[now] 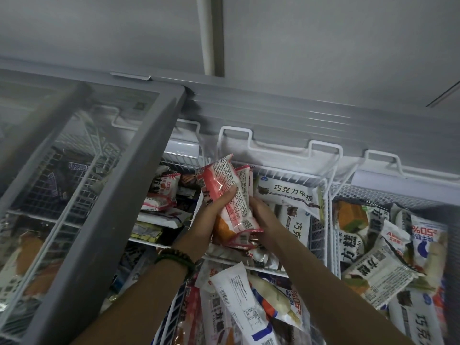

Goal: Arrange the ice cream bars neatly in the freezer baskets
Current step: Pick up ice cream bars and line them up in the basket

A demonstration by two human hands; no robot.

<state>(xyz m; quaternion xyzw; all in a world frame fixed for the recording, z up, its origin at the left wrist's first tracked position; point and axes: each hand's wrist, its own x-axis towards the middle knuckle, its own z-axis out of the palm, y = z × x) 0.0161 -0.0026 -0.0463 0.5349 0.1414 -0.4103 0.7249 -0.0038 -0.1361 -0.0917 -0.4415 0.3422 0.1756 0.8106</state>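
Both hands hold a small stack of pink-and-white ice cream bars over the middle wire basket of the chest freezer. The left hand has its grip wrapped around the stack, thumb pressed on the top wrapper; the right hand has its grip closed against the stack's far side. The top wrapper shows fine print and barcodes, too small to read.

Just behind the stack in that basket lies a white pack printed 巧克力中板. In the basket to the right of it, packs read 方糕, and one shows "50%" upside down. Nearer than the middle basket, more white wrappers lie in a jumble — their text mostly blurred.

Left of the middle basket, the grey-framed sliding glass lid covers further baskets; what lies under it is misted and hard to make out. A dark beaded bracelet circles the left wrist. Behind the freezer rises a plain white wall.
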